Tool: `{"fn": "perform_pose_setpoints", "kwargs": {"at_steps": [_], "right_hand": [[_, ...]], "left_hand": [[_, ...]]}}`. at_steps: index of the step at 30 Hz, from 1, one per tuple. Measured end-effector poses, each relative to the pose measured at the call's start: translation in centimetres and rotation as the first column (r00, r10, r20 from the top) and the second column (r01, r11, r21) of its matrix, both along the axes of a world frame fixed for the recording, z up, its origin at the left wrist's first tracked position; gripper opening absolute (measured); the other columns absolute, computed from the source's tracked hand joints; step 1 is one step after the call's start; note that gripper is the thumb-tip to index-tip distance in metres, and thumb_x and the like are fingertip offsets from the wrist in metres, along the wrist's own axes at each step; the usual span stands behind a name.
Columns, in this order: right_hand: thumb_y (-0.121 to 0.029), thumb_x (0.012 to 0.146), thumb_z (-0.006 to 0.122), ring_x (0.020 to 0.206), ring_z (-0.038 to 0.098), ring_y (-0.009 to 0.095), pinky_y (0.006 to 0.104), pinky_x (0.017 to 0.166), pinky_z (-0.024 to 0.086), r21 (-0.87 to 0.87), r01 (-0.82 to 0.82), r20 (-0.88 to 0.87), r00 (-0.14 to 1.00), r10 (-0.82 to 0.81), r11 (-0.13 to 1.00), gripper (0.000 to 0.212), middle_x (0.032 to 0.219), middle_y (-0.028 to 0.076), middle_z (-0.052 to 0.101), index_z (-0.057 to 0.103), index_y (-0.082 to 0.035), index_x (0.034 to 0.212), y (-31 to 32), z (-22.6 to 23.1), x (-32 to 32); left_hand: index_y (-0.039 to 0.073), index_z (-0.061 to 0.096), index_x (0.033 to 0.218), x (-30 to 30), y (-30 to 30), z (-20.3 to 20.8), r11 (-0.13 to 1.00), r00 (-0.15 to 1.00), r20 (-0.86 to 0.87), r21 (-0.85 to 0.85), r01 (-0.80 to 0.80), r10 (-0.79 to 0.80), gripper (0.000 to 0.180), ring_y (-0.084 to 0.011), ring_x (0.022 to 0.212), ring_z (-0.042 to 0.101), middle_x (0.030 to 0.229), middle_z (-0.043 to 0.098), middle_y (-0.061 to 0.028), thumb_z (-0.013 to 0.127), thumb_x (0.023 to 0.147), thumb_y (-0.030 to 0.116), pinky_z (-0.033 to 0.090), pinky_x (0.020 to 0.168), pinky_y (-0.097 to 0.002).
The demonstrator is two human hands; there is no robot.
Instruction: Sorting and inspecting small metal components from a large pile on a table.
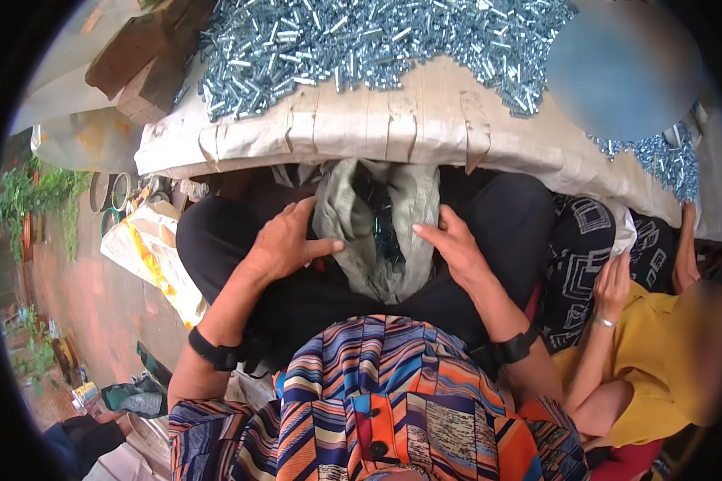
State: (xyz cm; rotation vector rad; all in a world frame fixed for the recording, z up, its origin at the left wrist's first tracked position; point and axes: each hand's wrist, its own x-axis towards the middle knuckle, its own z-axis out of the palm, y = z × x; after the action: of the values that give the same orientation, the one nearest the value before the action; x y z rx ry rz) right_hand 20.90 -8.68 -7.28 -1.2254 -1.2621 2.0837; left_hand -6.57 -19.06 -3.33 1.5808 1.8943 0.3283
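A grey-green woven sack (337,212) stands between my thighs with its mouth spread wide. Dark, shiny bluish pieces (387,232) show down inside it. My left hand (281,244) grips the left side of the sack's rim, thumb pointing inward along the edge. On the opposite side my right hand (456,252) holds the rim, thumb over it and the other fingers partly hidden. Beyond the sack, a heap of small silvery-blue metal cylinders (337,44) lies on a pale, cloth-covered work surface (361,132).
Bricks (140,68) hold down the surface's far left. At right, a co-worker in a yellow top (646,365) reaches toward the surface edge, a white cloth (624,228) near their hand. A white and yellow sack (156,248) lies on the floor at left, near another person's dark sleeve (80,445).
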Motion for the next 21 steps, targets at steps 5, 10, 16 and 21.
{"fn": "perform_pose_setpoints", "kwargs": {"at_steps": [5,10,16,21], "right_hand": [[-0.036,0.074,0.076,0.094,0.066,0.026,0.0344,0.083,0.051,0.128,-0.295,0.454,0.866,0.208,0.947,0.053,0.103,0.017,0.068,0.064,0.003,0.108,-0.7,-1.4,0.7],[-0.047,0.072,0.069,0.100,0.065,0.036,0.0398,0.086,0.052,-0.080,-0.880,0.866,0.171,0.469,0.468,0.059,0.104,0.025,0.067,0.068,0.003,0.103,-2.7,0.4,-0.9],[-0.032,0.085,0.062,0.105,0.061,0.040,0.0419,0.089,0.050,0.029,-0.614,0.811,0.476,0.340,0.789,0.041,0.108,0.028,0.064,0.067,0.004,0.102,-2.1,-2.7,-1.4],[-0.027,0.085,0.067,0.093,0.065,0.027,0.0376,0.079,0.049,-0.013,-0.003,0.642,0.767,0.011,1.000,0.042,0.100,0.022,0.067,0.060,0.010,0.105,-2.9,-5.2,-2.1]], "left_hand": [[-0.008,0.058,0.108,3.5,0.3,0.2,0.913,0.992,-0.056,-0.399,0.081,-0.112,0.083,-0.0423,0.092,0.064,0.088,0.066,-0.0279,0.069,0.071,0.066,0.051,0.082,-0.0448],[0.007,0.052,0.131,7.7,-0.4,-3.6,0.805,0.966,-0.015,-0.556,0.206,-0.257,0.083,-0.0376,0.114,0.056,0.122,0.059,-0.0226,0.066,0.073,0.065,0.045,0.097,-0.0424],[0.008,0.051,0.134,7.9,-0.8,-9.5,0.905,0.991,0.128,-0.415,0.089,-0.039,0.061,-0.0332,0.124,0.050,0.135,0.053,-0.0179,0.061,0.088,0.046,0.040,0.102,-0.0385],[0.003,0.039,0.142,8.1,-0.3,-10.7,0.941,0.855,0.481,-0.338,-0.024,0.195,0.057,-0.0265,0.134,0.039,0.146,0.041,-0.0123,0.057,0.094,0.028,0.030,0.109,-0.0330]]}}
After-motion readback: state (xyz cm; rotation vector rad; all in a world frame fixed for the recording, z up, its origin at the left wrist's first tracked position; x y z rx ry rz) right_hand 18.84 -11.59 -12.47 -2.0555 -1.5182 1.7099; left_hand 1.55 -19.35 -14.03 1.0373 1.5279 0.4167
